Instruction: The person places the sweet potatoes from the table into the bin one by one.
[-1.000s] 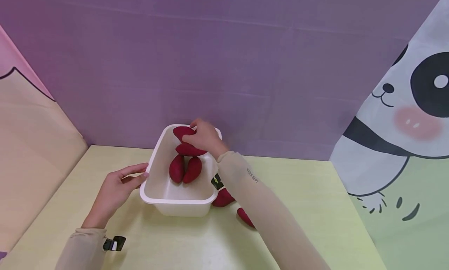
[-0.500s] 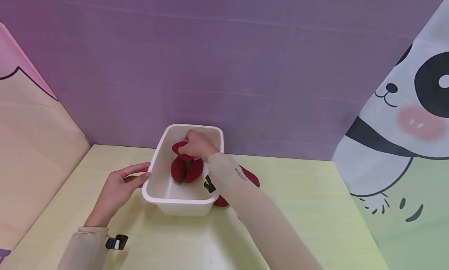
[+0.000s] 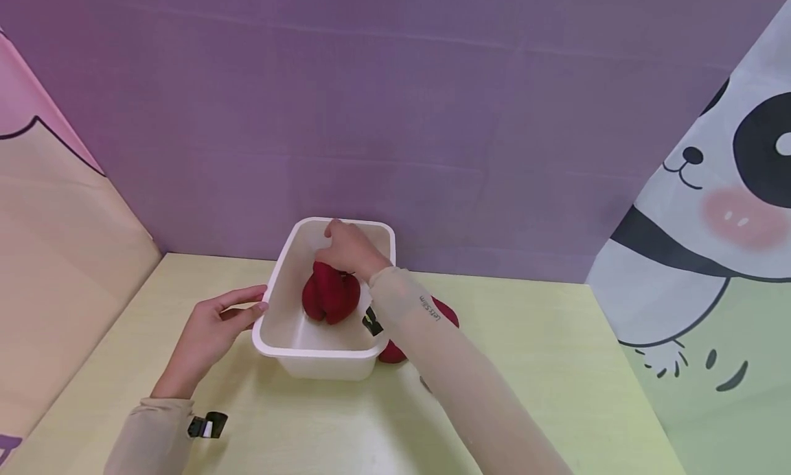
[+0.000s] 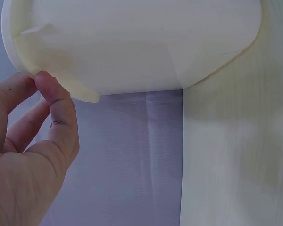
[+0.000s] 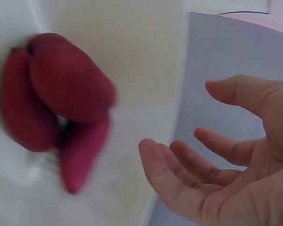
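Observation:
A white plastic bin point(image 3: 321, 355) holds a small heap of dark red sweet potatoes point(image 3: 330, 293). In the right wrist view one sweet potato point(image 5: 70, 82) lies on top of others, with one point(image 5: 23, 103) to its left and another point(image 5: 82, 155) below it. My left hand point(image 3: 207, 338) pinches the bin's left rim between thumb and fingers, as the left wrist view shows with the bin wall point(image 4: 108, 47) tilted above. Over the far part of the bin is my right hand point(image 3: 353, 250), its fingers spread and loosely bent, apart from the heap and holding nothing.
Right of the bin, partly behind my right sleeve point(image 3: 457, 365), lie more sweet potatoes, one farther back point(image 3: 448, 311) and one by the bin's near corner point(image 3: 392, 353). A purple cloth wall point(image 3: 432, 152) rises right behind the bin. Panda-printed cloth point(image 3: 698, 255) hangs at the right.
A second ago my right hand gripped a sweet potato at the bin's far end. It brought it nearer and let go; it now lies lengthwise atop others. My left hand stayed on the rim.

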Available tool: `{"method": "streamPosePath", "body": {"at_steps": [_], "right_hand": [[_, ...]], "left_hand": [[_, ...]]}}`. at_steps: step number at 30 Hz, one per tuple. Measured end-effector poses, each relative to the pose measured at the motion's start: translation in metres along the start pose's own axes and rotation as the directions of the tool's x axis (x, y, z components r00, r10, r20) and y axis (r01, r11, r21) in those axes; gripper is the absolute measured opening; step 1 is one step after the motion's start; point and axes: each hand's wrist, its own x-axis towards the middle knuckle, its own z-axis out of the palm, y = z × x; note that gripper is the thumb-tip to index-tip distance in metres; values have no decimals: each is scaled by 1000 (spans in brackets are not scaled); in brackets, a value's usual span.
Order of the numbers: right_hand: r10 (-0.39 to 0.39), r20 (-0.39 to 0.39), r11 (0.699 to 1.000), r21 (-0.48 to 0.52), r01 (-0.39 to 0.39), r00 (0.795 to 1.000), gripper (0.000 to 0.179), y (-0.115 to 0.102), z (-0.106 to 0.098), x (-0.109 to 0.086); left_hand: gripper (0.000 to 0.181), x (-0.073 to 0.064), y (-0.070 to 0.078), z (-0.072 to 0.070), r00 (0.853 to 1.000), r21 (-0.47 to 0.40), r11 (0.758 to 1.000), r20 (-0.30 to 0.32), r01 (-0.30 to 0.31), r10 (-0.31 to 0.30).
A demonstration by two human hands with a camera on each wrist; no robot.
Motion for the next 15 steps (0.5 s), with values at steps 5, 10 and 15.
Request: {"method": "streamPosePath", "body": {"at_steps": [5,10,15], "right_hand": [[-68,-57,992,-110,62,996,43,-5,-28,-16],[-162,-107,980,-135,147,981,43,9,-52,-42],[-241,-160,969,-98,227,957,41,31,-68,-75]], "left_hand": [[49,1,1,1,1000,2,1000,-2,-11,11],[49,1,2,2,1000,0,1000,5,-12,12],[51,0,2,2,1000,-8,1000,13,8,-8]]}}
